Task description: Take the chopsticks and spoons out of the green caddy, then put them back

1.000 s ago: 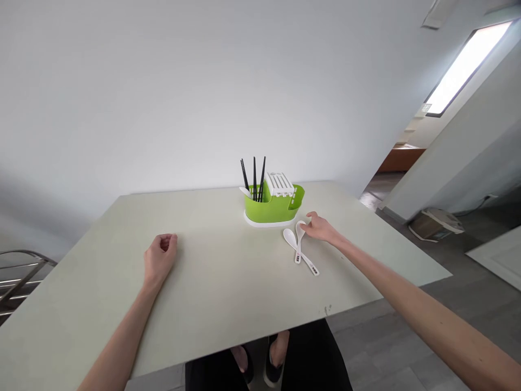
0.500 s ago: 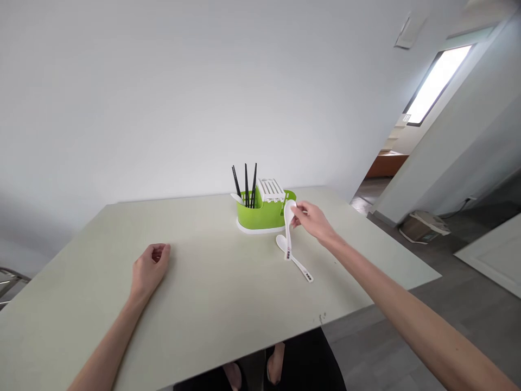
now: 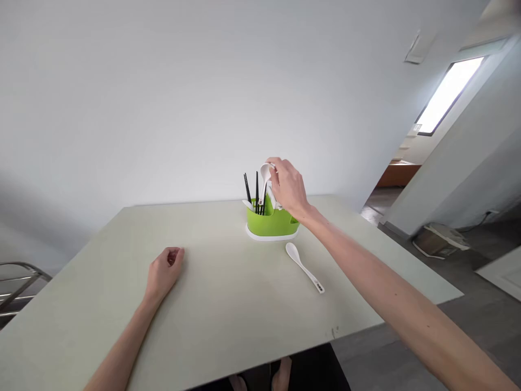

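My right hand is raised over the green cutlery holder and grips a white spoon by its bowl, handle pointing down into the holder. Black chopsticks stand in the holder beside it. The hand hides the holder's white rack. A second white spoon lies flat on the pale table, just in front of the holder to the right. My left hand rests on the table at the left, fingers curled in loosely, holding nothing.
A white wall stands behind the table. A metal rack shows at the left edge. To the right the grey floor opens to a doorway, with a cardboard box by the wall. My legs are under the table's near edge.
My right hand picked one white spoon off the table and lifted it up over the green holder. The other spoon stayed on the table. My left hand kept still.
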The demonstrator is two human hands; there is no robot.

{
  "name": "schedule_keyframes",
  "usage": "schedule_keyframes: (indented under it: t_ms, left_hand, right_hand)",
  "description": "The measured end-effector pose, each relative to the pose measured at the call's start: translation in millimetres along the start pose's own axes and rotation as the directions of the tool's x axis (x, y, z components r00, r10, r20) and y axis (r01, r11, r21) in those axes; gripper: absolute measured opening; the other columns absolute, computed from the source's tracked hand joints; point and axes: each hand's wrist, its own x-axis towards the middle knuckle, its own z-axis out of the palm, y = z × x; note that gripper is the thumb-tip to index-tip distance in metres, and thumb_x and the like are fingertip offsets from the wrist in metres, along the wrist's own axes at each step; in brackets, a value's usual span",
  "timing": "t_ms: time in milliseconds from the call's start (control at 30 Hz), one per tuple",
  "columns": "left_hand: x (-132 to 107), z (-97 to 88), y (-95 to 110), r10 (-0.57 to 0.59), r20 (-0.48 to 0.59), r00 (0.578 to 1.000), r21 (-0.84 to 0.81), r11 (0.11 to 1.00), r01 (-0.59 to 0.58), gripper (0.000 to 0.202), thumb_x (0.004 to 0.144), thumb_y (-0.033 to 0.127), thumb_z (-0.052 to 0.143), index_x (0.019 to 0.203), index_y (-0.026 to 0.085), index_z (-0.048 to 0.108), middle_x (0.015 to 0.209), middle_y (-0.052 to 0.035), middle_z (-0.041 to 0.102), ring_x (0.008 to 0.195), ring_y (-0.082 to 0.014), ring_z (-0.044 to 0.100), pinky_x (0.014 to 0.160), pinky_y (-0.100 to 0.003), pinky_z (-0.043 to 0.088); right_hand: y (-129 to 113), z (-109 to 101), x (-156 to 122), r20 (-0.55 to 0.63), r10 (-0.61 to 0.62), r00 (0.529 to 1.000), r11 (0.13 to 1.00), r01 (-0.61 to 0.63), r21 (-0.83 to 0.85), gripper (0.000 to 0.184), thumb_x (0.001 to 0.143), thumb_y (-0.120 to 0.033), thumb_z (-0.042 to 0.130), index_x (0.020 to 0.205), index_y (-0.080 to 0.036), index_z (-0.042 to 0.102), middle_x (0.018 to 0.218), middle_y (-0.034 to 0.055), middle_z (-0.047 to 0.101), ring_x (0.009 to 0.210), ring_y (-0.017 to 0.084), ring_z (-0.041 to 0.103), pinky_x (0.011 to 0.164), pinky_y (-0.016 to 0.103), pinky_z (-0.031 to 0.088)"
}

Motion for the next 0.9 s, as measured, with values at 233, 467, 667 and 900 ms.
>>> schedule_keyframes:
  t_ms: [233,467,667,900]
  left_hand:
    - [-0.7,0.5,-1.5,0.026,0.008,1.0,0.012,1.0,-0.027,0.046,0.087,0.065,0.05,0.094,0.023,0.069,0.09,-0.0064,0.077,0.081,-0.0247,0.069,0.076,-0.034,0.054]
    - [-1.4,0.4,-1.7,0.036,0.023,0.999,0.023,0.999,-0.036,0.047,0.088,0.065,0.049,0.094,0.023,0.069,0.088,-0.0057,0.076,0.078,-0.0234,0.068,0.072,-0.032,0.053]
    - [-0.4,-0.4,-1.7,0.047,0.018,0.999,0.039,0.998,-0.048,0.046,0.089,0.064,0.049,0.094,0.023,0.069,0.086,-0.0054,0.076,0.078,-0.0238,0.069,0.071,-0.032,0.053]
    - [-2.3,-3.0,2.6,0.031,0.028,0.999,0.054,0.998,-0.033,0.046,0.088,0.064,0.049,0.093,0.023,0.07,0.085,-0.0053,0.076,0.078,-0.0243,0.069,0.072,-0.033,0.053]
  right_hand:
    - [-5.9,21.9,-24.6,0.156,0.005,0.988,0.945,0.046,-0.323,0.038,0.111,-0.023,0.032,0.129,-0.024,0.066,0.101,0.0081,0.077,0.074,0.021,0.064,0.066,0.031,0.031]
    - [2.9,40.6,-37.3,0.237,-0.15,0.96,0.909,0.228,-0.348,0.029,0.105,-0.015,0.043,0.107,-0.018,0.072,0.086,0.0092,0.079,0.084,0.023,0.065,0.09,0.036,0.032]
    - [4.2,50.2,-47.7,0.294,-0.226,0.929,0.893,0.318,-0.318,0.027,0.101,-0.013,0.046,0.104,-0.019,0.072,0.086,0.0105,0.079,0.089,0.026,0.064,0.095,0.041,0.034]
    - [-1.2,49.8,-53.3,0.331,-0.254,0.909,0.915,0.337,-0.223,0.025,0.101,-0.018,0.049,0.112,-0.021,0.071,0.094,0.0106,0.078,0.098,0.029,0.061,0.099,0.044,0.037]
